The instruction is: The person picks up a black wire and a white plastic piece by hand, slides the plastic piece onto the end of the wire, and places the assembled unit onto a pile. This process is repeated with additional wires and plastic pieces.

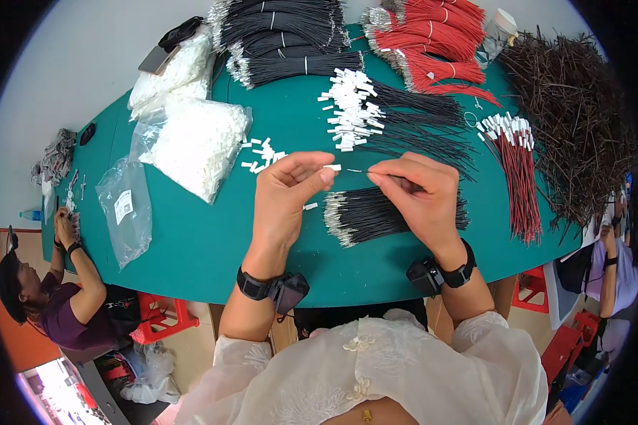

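My left hand (285, 195) pinches a small white plastic connector (332, 168) between thumb and fingertips above the green table (191, 241). My right hand (420, 193) holds a thin black wire by its end, its metal tip (354, 171) a short gap from the connector. Under my right hand lies a bundle of black wires with bare metal ends (361, 216). A few loose white connectors (264, 154) lie just beyond my left hand.
Bags of white connectors (191, 142) sit at the left. Black wires fitted with white connectors (376, 113), red wire bundles (432, 42), red wires with connectors (517, 170) and a dark wire heap (574, 120) lie farther off. Other people sit at both sides.
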